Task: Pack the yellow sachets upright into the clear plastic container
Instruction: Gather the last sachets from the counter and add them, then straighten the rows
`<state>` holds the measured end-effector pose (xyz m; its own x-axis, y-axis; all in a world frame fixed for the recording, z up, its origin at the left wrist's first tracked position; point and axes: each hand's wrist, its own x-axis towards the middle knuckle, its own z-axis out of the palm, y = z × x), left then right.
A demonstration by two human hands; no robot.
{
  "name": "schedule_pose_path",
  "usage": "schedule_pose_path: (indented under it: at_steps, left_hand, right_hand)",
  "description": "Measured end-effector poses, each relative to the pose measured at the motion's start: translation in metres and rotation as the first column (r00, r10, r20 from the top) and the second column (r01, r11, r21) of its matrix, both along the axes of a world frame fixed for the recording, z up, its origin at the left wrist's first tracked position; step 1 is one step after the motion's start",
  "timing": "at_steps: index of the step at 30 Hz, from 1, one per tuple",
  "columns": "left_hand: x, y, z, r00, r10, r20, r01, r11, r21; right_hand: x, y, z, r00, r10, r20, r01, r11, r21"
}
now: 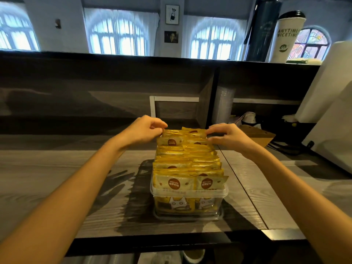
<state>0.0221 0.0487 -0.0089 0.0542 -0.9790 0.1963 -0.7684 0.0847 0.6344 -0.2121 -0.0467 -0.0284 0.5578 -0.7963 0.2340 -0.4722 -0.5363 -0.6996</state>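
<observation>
Head | left hand [145, 130], right hand [229, 137]: curled fingers apparently pinch rear yellow sachets [187, 161] | cup [286, 37]: ANYTIME NICETIME

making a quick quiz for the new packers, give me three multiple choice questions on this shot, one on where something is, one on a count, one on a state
1. Where along the clear container are the left hand and right hand?
A. at its near end
B. at its far end
C. away from it altogether

2. How many rows of yellow sachets run side by side in the container?
A. one
B. two
C. four

3. How do the sachets sit?
A. upright, tops above the rim
B. lying flat in a stack
C. scattered outside the container

Answers:
1 B, both hands pinch sachet tops at the end away from the camera.
2 B, two sachets face the front wall side by side.
3 A, their top edges stand in file above the rim.
</observation>
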Motion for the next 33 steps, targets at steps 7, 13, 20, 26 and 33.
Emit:
schedule_pose_path:
  at_steps: [7,13,20,26,33]
  left_hand:
    - [-0.025,0.009,-0.026,0.939,-0.203,0.276,0.147,0.966,0.211]
    - [-0.028,0.007,-0.020,0.912,-0.210,0.351,0.131,0.963,0.235]
    - [-0.014,-0.008,-0.017,0.994,0.108,-0.031,-0.111,0.987,-0.115]
    - [0.001,-0.032,-0.032,0.972,0.063,-0.226,-0.063,0.998,0.005]
    - [0.002,-0.045,-0.016,0.996,-0.070,-0.054,0.079,0.982,0.174]
  right_hand:
    - [0.009,0.028,-0.012,0.982,0.163,-0.092,-0.172,0.980,-0.099]
    - [0.009,0.030,-0.010,0.984,0.172,-0.054,-0.168,0.984,0.065]
    - [0.003,0.003,-0.012,0.908,-0.170,0.383,0.154,0.985,0.072]
    - [0.016,-0.012,-0.017,0.969,-0.040,0.244,-0.012,0.978,0.206]
    - [0.032,-0.025,-0.011,0.994,0.098,-0.057,-0.098,0.995,0.000]
